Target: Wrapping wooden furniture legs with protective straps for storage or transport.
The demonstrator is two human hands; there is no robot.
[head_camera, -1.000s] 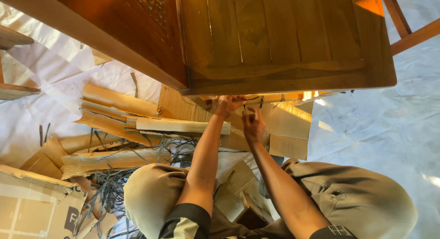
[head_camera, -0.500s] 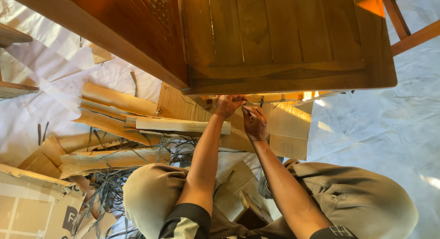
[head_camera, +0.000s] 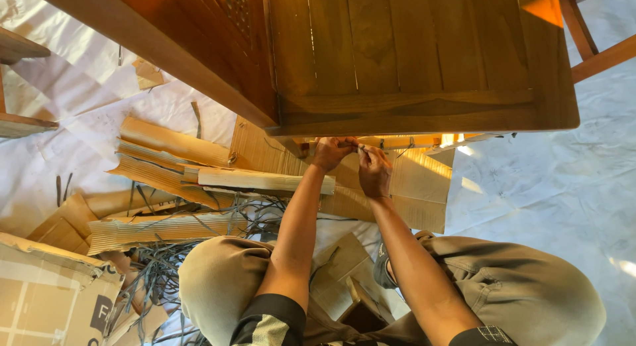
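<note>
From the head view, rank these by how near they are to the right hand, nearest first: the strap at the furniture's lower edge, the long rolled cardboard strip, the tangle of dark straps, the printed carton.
1. strap: at the right hand's fingertips, under the wooden edge.
2. rolled cardboard strip: just left, past the left hand's wrist.
3. tangle of dark straps: lower left, beside the knee.
4. printed carton: bottom-left corner.

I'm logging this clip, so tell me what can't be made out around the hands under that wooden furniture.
Head view:
- Left hand fingertips: tucked beneath the wooden furniture edge.
- What the right hand pinches: too small to tell.
- Furniture's far side: cut off by the top edge.
</note>
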